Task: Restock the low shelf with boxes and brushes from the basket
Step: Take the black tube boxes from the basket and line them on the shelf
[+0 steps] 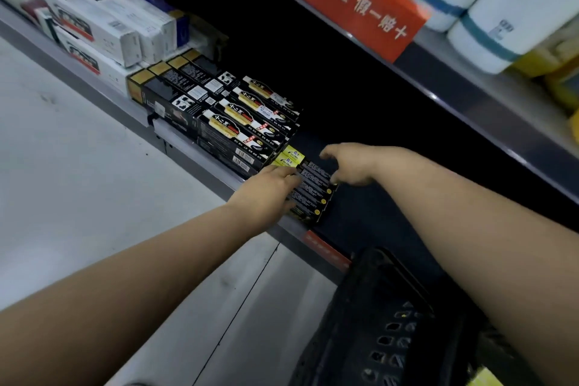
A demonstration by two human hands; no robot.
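Observation:
Several slim black-and-yellow boxes lie side by side at the front edge of the low shelf. My left hand rests on their left side with its fingers laid flat over them. My right hand reaches in from the right; its fingertips touch the far right edge of the same boxes and its thumb is spread. Left of them stands a stack of black boxes with gold labels. The black plastic basket sits at the lower right, below my right forearm; its inside is mostly hidden.
White and dark boxes fill the shelf's far left. The shelf right of the boxes in my hands is dark. An orange sign hangs from the upper shelf, which carries white paper rolls. Pale floor spreads to the left.

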